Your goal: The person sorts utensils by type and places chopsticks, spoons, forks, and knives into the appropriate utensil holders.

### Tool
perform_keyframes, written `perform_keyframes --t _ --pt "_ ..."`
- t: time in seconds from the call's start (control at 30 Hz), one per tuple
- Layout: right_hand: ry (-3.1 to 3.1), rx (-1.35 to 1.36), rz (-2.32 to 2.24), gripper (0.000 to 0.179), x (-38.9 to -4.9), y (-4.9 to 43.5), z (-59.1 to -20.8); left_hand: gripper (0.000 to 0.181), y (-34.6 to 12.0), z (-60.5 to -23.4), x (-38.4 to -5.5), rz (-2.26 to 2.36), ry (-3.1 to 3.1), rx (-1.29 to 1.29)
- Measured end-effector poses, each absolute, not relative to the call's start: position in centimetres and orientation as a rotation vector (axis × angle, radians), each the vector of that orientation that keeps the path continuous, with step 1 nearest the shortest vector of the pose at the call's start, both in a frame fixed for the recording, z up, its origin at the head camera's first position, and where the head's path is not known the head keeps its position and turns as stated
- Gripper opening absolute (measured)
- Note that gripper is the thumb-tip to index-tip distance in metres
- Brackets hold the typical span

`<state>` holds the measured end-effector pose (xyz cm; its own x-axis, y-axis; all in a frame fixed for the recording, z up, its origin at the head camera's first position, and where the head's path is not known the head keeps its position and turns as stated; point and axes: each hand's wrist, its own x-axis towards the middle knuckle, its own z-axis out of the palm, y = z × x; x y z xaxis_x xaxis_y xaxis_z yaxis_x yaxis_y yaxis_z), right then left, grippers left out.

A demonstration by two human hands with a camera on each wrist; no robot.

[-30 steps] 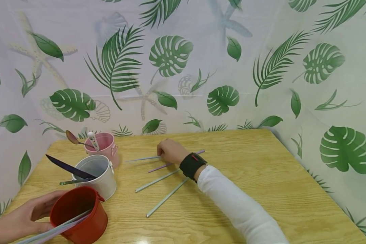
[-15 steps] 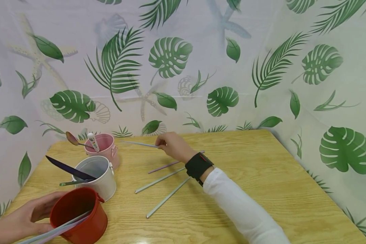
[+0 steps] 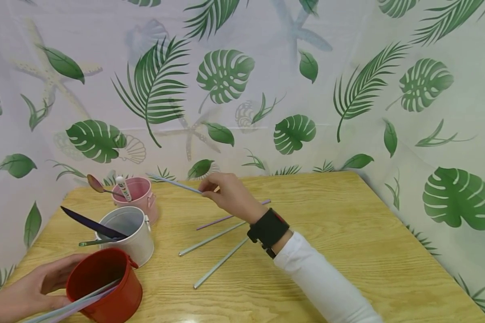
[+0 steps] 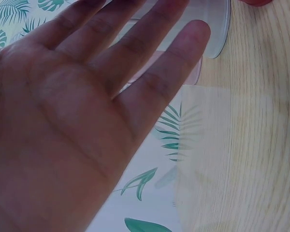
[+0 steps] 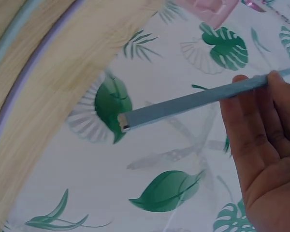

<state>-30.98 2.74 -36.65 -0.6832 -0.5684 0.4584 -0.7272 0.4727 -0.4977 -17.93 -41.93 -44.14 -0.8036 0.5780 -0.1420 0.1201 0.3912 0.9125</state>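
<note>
The right hand (image 3: 230, 193) pinches a slim, straight blue stick (image 3: 178, 184) aloft, its far end pointing to ten o'clock. The left hand (image 3: 44, 280), fingers extended, lies beside a smooth, round red bucket (image 3: 123, 291) at eight o'clock. Two pale-green sticks (image 3: 222, 261) and a purple stick (image 3: 214, 222) lie on the wood-grained worktop (image 3: 347, 251), around six o'clock from the right hand.

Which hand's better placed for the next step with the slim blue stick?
Right, probably: the right hand pinches the slim blue stick. The left hand reaches partly around the round red bucket, so may better steady it.
</note>
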Motion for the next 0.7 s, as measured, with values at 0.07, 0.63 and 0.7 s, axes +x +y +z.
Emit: perform_keyframes --t 0.07,0.63,0.7 --pt "-2.441 1.136 1.044 0.016 -30.5 2.6 -36.4 0.068 -41.9 -44.2 -17.9 1.400 2.212 0.594" --pt "-2.069 1.374 1.204 0.016 -25.5 0.1 -32.6 0.066 -41.7 -44.2 -17.8 1.411 2.215 0.539" --pt "-2.046 1.404 1.232 0.015 -25.0 -0.2 -32.2 0.065 -41.8 -44.2 -17.9 1.406 2.217 0.550"
